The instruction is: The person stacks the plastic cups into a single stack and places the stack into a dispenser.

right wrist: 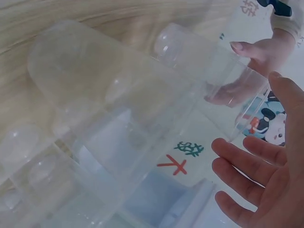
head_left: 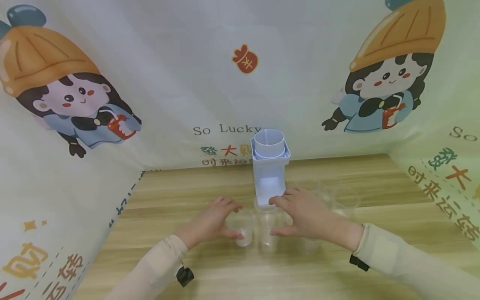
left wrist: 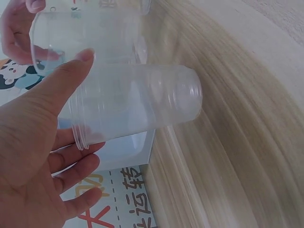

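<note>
My left hand (head_left: pixel 211 221) is around a clear plastic cup (head_left: pixel 245 237) standing on the table. In the left wrist view its thumb lies along the near side of a clear cup (left wrist: pixel 137 99) with several rims close together, and the fingertips are behind those rims. My right hand (head_left: pixel 307 212) is beside another clear cup (head_left: pixel 268 233) in the middle, thumb and index finger spread at its sides. The right wrist view shows the right thumb at the rim of a clear cup (right wrist: pixel 213 76), the other fingers (right wrist: pixel 237 171) loosely bent and apart.
Behind the middle cup stands a pale blue-white holder (head_left: pixel 269 179) with a round tube (head_left: pixel 269 143) on top. More clear cups (head_left: pixel 345 202) stand to the right, partly behind the right forearm. Printed cloth (head_left: pixel 180 83) walls border the wooden table (head_left: pixel 168 271).
</note>
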Tool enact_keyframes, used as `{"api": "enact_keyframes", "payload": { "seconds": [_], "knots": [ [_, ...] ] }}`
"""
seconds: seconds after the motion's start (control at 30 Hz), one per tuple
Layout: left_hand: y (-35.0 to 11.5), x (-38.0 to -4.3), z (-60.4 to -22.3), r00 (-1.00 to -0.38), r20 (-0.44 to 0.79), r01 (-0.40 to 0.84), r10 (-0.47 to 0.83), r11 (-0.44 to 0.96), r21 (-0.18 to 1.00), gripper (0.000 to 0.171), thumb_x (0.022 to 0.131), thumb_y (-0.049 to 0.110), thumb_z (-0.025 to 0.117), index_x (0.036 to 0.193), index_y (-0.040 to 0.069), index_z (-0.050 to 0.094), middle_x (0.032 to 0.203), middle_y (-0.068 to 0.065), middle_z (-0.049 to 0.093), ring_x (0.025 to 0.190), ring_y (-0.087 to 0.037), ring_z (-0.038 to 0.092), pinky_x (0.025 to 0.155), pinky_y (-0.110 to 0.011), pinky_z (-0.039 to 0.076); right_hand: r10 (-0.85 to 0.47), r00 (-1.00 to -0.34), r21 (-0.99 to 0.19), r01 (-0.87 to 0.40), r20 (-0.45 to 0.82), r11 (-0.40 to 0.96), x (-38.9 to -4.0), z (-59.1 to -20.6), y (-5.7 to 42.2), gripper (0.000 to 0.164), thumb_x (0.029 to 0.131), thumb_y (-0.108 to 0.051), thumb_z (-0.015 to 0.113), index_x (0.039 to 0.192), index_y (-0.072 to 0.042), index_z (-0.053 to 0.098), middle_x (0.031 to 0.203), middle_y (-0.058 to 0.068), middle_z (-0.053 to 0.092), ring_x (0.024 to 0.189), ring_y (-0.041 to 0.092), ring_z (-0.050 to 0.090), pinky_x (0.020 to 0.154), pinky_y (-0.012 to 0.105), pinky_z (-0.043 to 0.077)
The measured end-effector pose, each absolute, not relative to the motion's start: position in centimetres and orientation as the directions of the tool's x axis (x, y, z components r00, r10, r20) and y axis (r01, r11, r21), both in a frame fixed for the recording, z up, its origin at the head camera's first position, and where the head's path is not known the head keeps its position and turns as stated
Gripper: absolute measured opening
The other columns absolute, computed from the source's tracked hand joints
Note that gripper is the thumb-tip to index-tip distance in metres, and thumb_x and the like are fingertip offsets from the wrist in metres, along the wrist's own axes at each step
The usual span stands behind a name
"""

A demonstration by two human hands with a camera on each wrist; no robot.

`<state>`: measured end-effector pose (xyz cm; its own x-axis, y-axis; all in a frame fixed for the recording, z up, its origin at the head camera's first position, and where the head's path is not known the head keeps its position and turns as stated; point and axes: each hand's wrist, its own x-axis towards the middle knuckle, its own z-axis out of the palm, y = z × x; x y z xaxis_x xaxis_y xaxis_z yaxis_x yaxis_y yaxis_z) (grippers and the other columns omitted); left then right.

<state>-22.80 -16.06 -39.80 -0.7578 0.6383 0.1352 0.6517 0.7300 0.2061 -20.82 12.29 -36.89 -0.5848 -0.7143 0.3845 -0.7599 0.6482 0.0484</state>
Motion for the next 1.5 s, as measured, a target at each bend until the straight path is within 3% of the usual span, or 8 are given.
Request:
{"api": "enact_keyframes", "payload": {
  "seconds": [0.4, 0.8, 1.13, 1.33, 1.5],
  "knots": [
    [-16.2, -23.0, -40.0, -0.777, 0.133, 0.626, 0.615, 0.733, 0.265, 0.078, 0.073, 0.048, 0.084, 0.134, 0.007, 0.057, 0.112, -0.003, 0.065, 0.107, -0.019, 0.052, 0.097, -0.042, 0.049, -0.697, -0.543, 0.102, -0.75, 0.468, 0.653, -20.9, -34.2, 12.8, 0.068, 0.076, -0.063, 0.074, 0.12, -0.013, 0.062, 0.097, 0.003, 0.075, 0.091, 0.021, 0.068, 0.079, 0.039, 0.056],
    [-16.2, -22.9, -40.3, -0.786, 0.188, 0.614, 0.588, 0.712, 0.342, 0.074, 0.071, 0.042, 0.088, 0.127, 0.003, 0.059, 0.111, -0.004, 0.066, 0.108, -0.019, 0.055, 0.095, -0.038, 0.05, -0.699, -0.454, 0.086, -0.803, 0.553, 0.59, -21.5, -32.2, 12.4, 0.067, 0.076, -0.053, 0.078, 0.122, -0.007, 0.061, 0.11, 0.007, 0.074, 0.098, 0.024, 0.069, 0.084, 0.04, 0.057],
    [-15.7, -23.4, -40.5, -0.77, 0.202, 0.636, 0.605, 0.701, 0.324, 0.073, 0.07, 0.043, 0.088, 0.125, 0.005, 0.06, 0.111, -0.004, 0.067, 0.106, -0.019, 0.055, 0.094, -0.036, 0.05, -0.714, -0.445, 0.117, -0.801, 0.541, 0.588, -21.8, -31.7, 11.2, 0.064, 0.082, -0.055, 0.073, 0.124, -0.008, 0.062, 0.104, 0.005, 0.072, 0.096, 0.021, 0.066, 0.085, 0.038, 0.055],
    [-15.5, -23.5, -40.6, -0.769, 0.204, 0.636, 0.606, 0.694, 0.338, 0.066, 0.07, 0.043, 0.088, 0.116, 0.004, 0.06, 0.11, -0.009, 0.067, 0.105, -0.022, 0.053, 0.093, -0.039, 0.05, -0.721, -0.453, 0.112, -0.803, 0.524, 0.586, -22.0, -31.7, 10.5, 0.063, 0.082, -0.056, 0.072, 0.123, -0.009, 0.061, 0.106, 0.005, 0.072, 0.099, 0.021, 0.066, 0.088, 0.039, 0.055],
    [-15.5, -23.7, -40.8, -0.752, 0.219, 0.655, 0.622, 0.668, 0.352, 0.079, 0.068, 0.041, 0.089, 0.132, 0.009, 0.055, 0.123, -0.007, 0.068, 0.112, -0.024, 0.061, 0.098, -0.039, 0.046, -0.729, -0.453, 0.093, -0.815, 0.514, 0.572, -22.2, -32.3, 9.8, 0.06, 0.084, -0.056, 0.071, 0.121, -0.01, 0.061, 0.101, 0.004, 0.072, 0.096, 0.022, 0.067, 0.084, 0.039, 0.055]
  ]
}}
